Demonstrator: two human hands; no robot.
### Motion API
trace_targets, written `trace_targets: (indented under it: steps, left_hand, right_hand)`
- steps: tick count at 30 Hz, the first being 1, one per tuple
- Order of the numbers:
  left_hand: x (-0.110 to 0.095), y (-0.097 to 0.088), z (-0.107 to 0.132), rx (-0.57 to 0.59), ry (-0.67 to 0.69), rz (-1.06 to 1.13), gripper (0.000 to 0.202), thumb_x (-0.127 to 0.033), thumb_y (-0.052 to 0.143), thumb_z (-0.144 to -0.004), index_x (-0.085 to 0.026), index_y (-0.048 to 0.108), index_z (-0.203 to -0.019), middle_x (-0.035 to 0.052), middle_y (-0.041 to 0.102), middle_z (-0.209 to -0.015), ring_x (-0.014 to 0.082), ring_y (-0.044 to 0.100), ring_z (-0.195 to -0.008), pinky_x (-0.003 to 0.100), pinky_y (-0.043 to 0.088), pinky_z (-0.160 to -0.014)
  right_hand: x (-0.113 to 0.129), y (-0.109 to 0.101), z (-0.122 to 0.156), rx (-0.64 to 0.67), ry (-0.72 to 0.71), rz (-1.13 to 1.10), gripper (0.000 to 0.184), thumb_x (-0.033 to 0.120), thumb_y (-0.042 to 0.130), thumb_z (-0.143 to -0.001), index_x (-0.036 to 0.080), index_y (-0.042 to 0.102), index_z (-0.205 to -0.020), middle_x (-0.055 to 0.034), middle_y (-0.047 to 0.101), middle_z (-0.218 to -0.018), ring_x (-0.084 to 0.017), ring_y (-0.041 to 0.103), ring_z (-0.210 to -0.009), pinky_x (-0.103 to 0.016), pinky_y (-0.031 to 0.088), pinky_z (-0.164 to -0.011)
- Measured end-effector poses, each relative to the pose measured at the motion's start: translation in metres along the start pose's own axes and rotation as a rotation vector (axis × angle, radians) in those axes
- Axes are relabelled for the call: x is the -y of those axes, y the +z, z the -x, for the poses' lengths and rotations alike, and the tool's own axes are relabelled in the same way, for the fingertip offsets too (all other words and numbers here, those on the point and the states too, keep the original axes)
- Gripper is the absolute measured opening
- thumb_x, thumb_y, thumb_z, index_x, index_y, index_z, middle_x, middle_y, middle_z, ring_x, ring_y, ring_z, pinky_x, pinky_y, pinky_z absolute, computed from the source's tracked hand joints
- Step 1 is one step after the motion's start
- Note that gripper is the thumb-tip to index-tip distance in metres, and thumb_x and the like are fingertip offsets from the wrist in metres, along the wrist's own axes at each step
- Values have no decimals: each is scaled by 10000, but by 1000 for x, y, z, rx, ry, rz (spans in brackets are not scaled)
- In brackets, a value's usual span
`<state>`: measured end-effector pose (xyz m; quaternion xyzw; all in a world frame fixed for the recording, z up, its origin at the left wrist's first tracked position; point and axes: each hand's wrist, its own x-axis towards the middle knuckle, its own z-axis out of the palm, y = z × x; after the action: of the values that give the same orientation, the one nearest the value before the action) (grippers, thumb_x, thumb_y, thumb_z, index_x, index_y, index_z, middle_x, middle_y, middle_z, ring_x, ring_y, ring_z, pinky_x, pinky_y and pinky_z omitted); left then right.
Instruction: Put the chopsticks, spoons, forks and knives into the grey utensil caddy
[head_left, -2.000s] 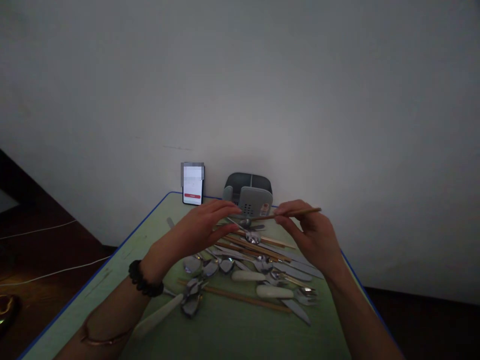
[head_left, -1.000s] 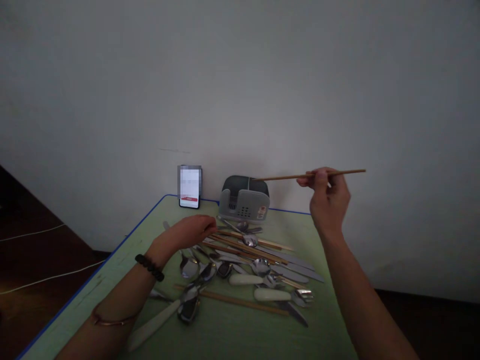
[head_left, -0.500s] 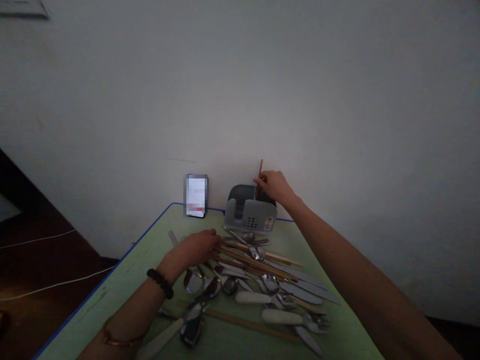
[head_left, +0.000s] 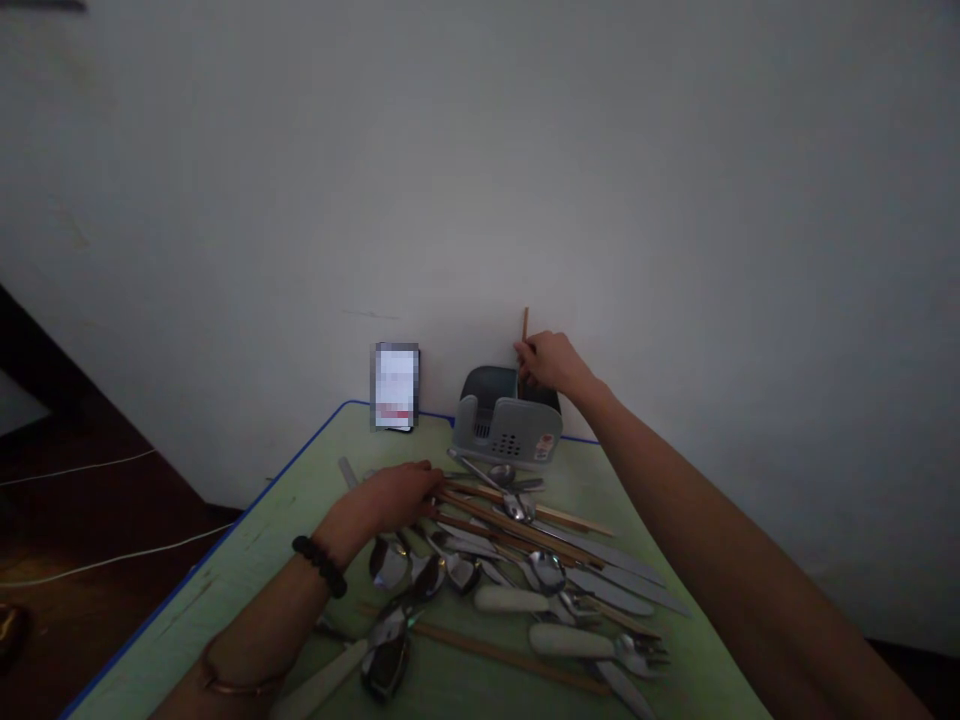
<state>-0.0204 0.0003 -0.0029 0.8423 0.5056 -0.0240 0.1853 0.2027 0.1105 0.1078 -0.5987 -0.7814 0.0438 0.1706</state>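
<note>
My right hand [head_left: 551, 364] reaches to the far end of the green table [head_left: 247, 560] and pinches a wooden chopstick [head_left: 525, 327], held upright with its lower end inside the grey cutlery holder [head_left: 508, 419]. My left hand [head_left: 386, 496] rests palm down on a heap of cutlery [head_left: 517, 560], its fingertips closed on the ends of some wooden chopsticks [head_left: 495, 515] lying there. The heap has spoons, forks, knives with white handles and more chopsticks.
A phone [head_left: 396, 386] with a lit screen leans against the white wall left of the holder. The table has a blue rim; dark floor with white cables [head_left: 112, 560] lies beyond its left edge.
My right hand carried the chopstick from level above the table to the holder and turned it upright into it. My left hand dropped onto the heap and stayed there.
</note>
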Motion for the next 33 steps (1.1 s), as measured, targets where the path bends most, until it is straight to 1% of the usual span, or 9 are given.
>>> trace_targets:
  steps: [3,5,9,11,16,18,25,29,33]
  left_hand:
    - [0,1,0,-6,-2,-3,230,-226,549,-783,-206,602,-1006,72,620,-1029,229,617,-931,306,466,-774]
    - [0,1,0,-8,0,-6,227,-225,550,-782,-201,597,-1003,72,622,-1033,226,616,-925,302,466,-770]
    - [-1,1,0,-4,1,-12,224,-228,540,-793,-199,588,-1009,73,622,-1042,224,614,-922,302,467,-769]
    - [-2,1,0,1,-4,-20,224,-226,541,-790,-197,585,-1008,74,623,-1040,228,615,-919,301,468,-758]
    - [-1,2,-1,9,1,-39,221,-204,539,-776,-193,575,-994,73,623,-1030,221,616,-913,294,464,-754]
    - [1,3,-2,4,4,-46,224,-182,529,-767,-198,572,-987,66,624,-1021,211,618,-903,285,464,-747]
    - [2,5,-3,20,-31,-54,177,-171,546,-730,-199,609,-894,60,659,-969,204,623,-874,258,456,-714]
    - [4,4,-4,6,4,-70,158,-154,515,-753,-192,627,-858,70,665,-934,213,623,-869,273,451,-712]
    - [5,5,-4,-7,27,-80,161,-146,492,-778,-187,638,-835,86,662,-938,223,621,-871,293,446,-730]
  right_hand:
    - [-3,0,4,66,1,-51,358,279,372,-957,108,650,-809,-86,721,-716,-107,623,-472,-205,488,-501]
    - [-6,-1,8,78,-2,-64,348,277,362,-962,112,640,-836,-84,722,-734,-101,619,-469,-199,478,-482]
    - [-11,-7,16,60,-40,-55,269,261,405,-950,128,631,-892,-84,723,-774,-111,641,-541,-202,479,-551]
    - [-13,-9,19,39,-52,-43,258,254,409,-948,128,630,-904,-92,722,-796,-119,651,-584,-212,478,-597]
    - [-14,-6,19,-1,-53,-25,325,278,341,-967,125,625,-927,-89,719,-792,-119,647,-591,-217,473,-623]
    - [-12,-3,17,-21,-54,-10,330,285,342,-966,129,629,-918,-87,718,-796,-124,650,-613,-221,472,-642]
    - [-6,5,12,-92,-59,67,213,278,496,-902,138,657,-894,-108,714,-912,-169,657,-785,-253,459,-750]
    - [-4,5,12,-131,-52,109,275,321,456,-920,142,663,-943,-109,708,-953,-170,651,-815,-256,456,-767]
    - [-1,5,13,-140,10,184,326,387,460,-910,152,686,-917,-129,707,-924,-204,648,-837,-280,460,-738]
